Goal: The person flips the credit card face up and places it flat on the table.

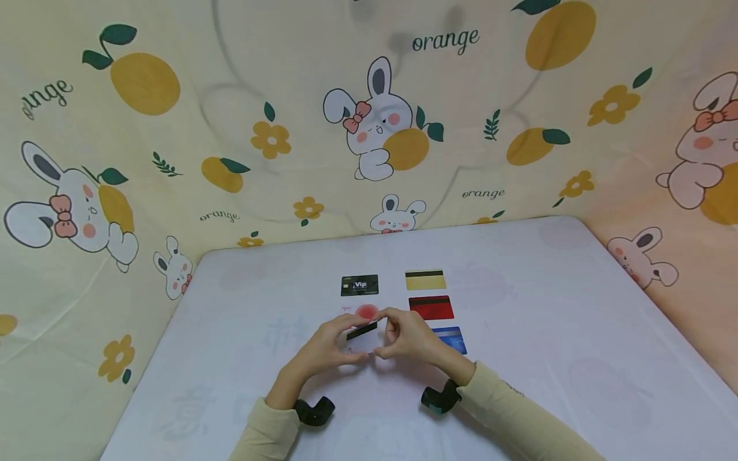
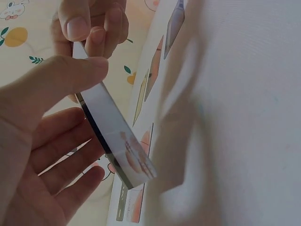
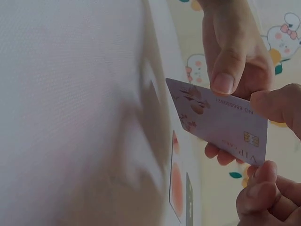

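Both hands hold a white VIP card (image 1: 363, 340) tilted up above the table. Its printed face, with a gold chip and number, shows in the right wrist view (image 3: 216, 115); a dark stripe crosses the other side. My left hand (image 1: 328, 346) grips the card with the thumb on one long edge and fingers behind it. At the other end, my right hand (image 1: 409, 336) pinches the card's corners between thumb and forefinger. Just beyond the hands lies a white card with a red circle (image 1: 366, 311), partly covered. A blue card (image 1: 452, 340) lies beside the right hand, partly hidden by it.
A black Vip card (image 1: 360, 285) lies at the back of the left column. Behind the blue card, a red card (image 1: 432, 308) and a gold card (image 1: 425, 280) complete the right column. All lie on a white table (image 1: 530, 358), with a patterned cloth (image 1: 311, 141) hanging behind.
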`<state>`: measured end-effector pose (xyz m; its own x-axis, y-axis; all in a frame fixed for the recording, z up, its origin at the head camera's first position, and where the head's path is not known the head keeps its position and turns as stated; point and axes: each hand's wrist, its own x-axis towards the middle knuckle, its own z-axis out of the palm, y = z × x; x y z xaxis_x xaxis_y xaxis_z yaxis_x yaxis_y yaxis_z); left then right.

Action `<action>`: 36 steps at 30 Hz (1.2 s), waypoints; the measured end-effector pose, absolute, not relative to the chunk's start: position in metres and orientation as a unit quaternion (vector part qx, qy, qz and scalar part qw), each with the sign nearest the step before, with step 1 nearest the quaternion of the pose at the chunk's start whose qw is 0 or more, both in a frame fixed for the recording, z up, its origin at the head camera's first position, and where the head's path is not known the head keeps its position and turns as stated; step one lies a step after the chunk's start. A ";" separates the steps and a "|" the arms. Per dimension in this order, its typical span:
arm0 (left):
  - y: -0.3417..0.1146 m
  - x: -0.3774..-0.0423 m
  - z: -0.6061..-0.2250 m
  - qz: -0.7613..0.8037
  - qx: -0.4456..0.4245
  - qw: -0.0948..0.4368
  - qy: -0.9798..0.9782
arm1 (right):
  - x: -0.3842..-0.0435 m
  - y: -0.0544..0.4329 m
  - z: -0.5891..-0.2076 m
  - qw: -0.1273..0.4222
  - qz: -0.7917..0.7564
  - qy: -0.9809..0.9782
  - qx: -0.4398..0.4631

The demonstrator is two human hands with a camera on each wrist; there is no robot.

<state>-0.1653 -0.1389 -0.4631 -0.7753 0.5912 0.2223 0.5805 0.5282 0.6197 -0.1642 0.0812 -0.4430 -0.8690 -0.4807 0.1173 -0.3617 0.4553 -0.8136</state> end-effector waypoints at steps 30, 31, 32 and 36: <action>-0.145 -0.165 -0.460 0.464 0.317 0.005 0.827 | -0.175 0.083 -0.460 0.118 -0.546 0.792 -0.246; -0.145 -0.165 -0.460 0.470 0.314 0.005 0.825 | -0.176 0.083 -0.461 0.122 -0.552 0.788 -0.245; -0.145 -0.165 -0.461 0.475 0.312 0.005 0.823 | -0.176 0.082 -0.462 0.126 -0.557 0.784 -0.243; -0.145 -0.166 -0.462 0.497 0.300 0.014 0.814 | -0.178 0.082 -0.467 0.142 -0.574 0.771 -0.239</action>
<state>-0.1661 -0.1450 -0.4619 -0.8191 0.5025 0.2767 0.4754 0.3246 0.8177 -0.1783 0.0816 -0.4675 -0.8462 -0.5300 0.0554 -0.2054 0.2284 -0.9517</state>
